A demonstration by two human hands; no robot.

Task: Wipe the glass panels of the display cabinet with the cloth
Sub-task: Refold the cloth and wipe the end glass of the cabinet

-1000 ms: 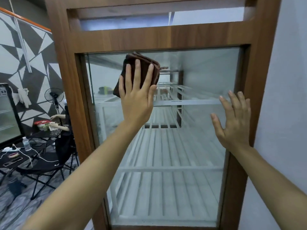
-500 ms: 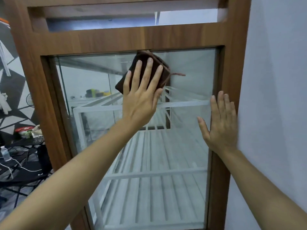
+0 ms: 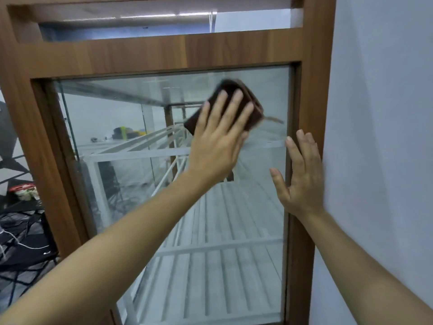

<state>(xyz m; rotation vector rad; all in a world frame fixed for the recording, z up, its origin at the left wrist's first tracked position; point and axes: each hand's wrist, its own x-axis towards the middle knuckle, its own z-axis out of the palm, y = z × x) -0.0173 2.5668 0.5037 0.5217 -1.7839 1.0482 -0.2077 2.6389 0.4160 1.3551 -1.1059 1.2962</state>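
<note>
Head view.

A: Which item fills the field?

B: The display cabinet (image 3: 152,52), with a wood-grain frame, seen close and from the front. Its large glass panel (image 3: 112,118) sits below a horizontal rail. A narrower opening (image 3: 131,25) lies above that rail.

A: Location of the cloth?

B: The cloth (image 3: 232,86), dark brown and folded, lies flat against the glass panel in its upper right area, just below the rail. A thin strand (image 3: 274,119) trails from its right edge.

A: State of the left grip?

B: The left grip (image 3: 218,137) is a bare hand, spread wide, its straight fingers (image 3: 236,102) pressing the cloth onto the glass.

A: And the right grip?

B: The right grip (image 3: 302,179) is likewise wide and flat, holding nothing. Its palm faces the cabinet at the panel's right edge, fingers pointing up, over the border between the glass and the frame's right upright. Whether it touches cannot be told.

A: Behind the glass?

B: White slatted shelves (image 3: 222,266), one level above another.

A: Surroundings?

B: A pale wall (image 3: 379,113) stands just beside the cabinet on the right. At far left, dark furniture (image 3: 25,245) has white cables lying across it. A red-topped object (image 3: 21,187) nearby is too blurred to identify.
</note>
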